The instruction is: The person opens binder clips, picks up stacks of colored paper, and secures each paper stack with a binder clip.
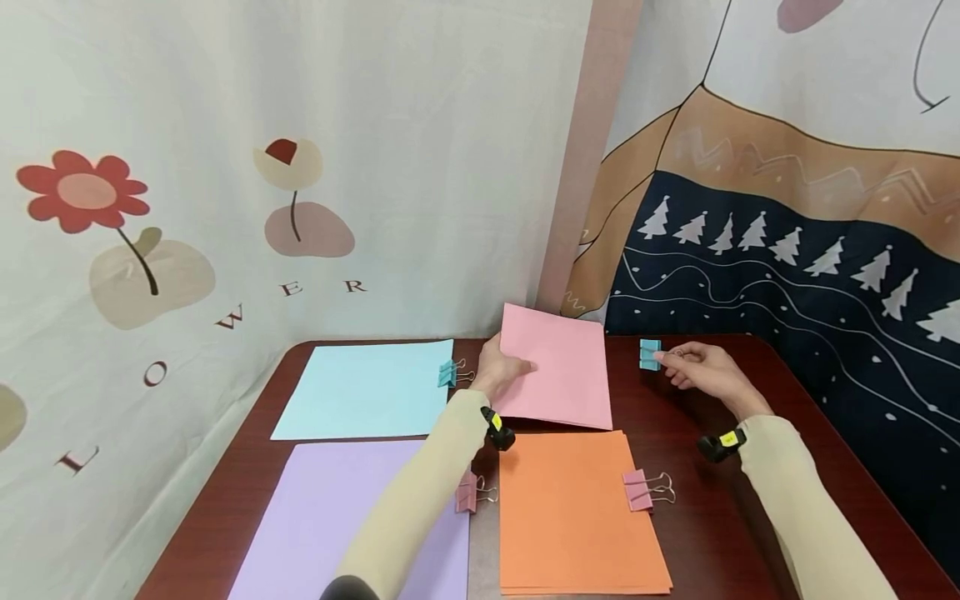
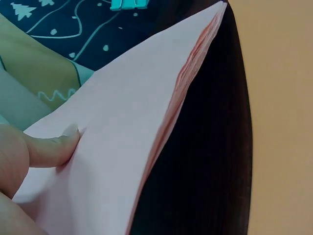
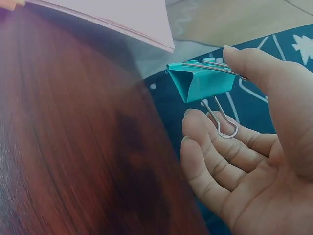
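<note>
My left hand [image 1: 499,368] grips a stack of pink paper [image 1: 564,367] by its left side, thumb on top. The stack is lifted and tilted, and several sheet edges fan slightly apart in the left wrist view, with a dark gap beneath them. To its right, my right hand [image 1: 708,372] holds a teal binder clip [image 3: 203,84] by its wire handles. The thumb lies on the upper handle and the fingers are under the lower one. The clip's mouth points toward the pink stack, apart from it. My left fingers under the paper are hidden.
Light blue paper [image 1: 367,392] with a teal clip [image 1: 447,373] lies back left. Purple paper [image 1: 337,508] with a pink clip [image 1: 466,492] is in front, partly under my left sleeve. Orange paper [image 1: 577,517] has another pink clip [image 1: 638,491]. Printed curtains [image 1: 450,167] border the table.
</note>
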A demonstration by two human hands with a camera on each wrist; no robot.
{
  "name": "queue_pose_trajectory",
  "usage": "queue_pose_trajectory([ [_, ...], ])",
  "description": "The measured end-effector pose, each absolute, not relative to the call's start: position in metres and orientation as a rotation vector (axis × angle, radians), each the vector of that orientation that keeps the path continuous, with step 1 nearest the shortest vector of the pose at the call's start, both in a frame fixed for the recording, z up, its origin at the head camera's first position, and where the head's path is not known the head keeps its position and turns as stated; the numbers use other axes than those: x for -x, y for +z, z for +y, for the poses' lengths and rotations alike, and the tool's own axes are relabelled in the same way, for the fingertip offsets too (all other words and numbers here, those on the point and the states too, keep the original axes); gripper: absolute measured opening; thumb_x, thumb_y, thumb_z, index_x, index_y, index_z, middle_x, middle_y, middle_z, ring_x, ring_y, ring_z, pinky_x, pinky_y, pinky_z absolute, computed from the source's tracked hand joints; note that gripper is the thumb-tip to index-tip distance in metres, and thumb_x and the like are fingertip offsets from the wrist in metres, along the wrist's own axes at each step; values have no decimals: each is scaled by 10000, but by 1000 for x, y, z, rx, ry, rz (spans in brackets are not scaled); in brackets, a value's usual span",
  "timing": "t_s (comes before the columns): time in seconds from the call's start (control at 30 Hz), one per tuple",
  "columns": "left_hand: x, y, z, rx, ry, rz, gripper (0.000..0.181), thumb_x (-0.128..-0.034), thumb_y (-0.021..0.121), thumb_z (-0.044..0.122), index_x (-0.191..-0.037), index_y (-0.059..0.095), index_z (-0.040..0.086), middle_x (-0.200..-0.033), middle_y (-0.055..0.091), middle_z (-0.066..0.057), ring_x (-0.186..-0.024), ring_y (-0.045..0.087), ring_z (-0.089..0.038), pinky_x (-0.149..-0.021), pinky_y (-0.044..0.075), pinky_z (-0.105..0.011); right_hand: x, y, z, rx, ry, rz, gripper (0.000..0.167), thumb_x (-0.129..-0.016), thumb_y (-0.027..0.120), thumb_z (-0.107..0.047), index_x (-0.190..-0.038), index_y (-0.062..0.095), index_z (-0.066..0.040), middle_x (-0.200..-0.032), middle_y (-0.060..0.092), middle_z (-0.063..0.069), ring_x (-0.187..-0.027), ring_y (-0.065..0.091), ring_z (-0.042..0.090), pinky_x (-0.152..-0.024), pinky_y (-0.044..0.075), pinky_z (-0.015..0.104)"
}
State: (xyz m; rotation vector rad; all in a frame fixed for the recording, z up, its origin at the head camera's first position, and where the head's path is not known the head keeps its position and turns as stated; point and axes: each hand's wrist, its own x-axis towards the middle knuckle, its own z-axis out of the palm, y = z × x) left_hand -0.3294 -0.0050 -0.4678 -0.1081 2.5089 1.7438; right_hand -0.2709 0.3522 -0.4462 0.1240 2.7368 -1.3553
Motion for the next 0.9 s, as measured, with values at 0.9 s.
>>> queue_pose_trajectory([
  [0.9,306,-435,-55,-5,2015,2276,805,-736,917,149,-1433,532,264,-1353,604,-57,-1135,582,-257,-918,529,-407,248,-425,326,-131,-1547,2737,717,-934,593,-676,-1250,602,-33,-1000,673,106,-813,651,172,-744,569,194],
])
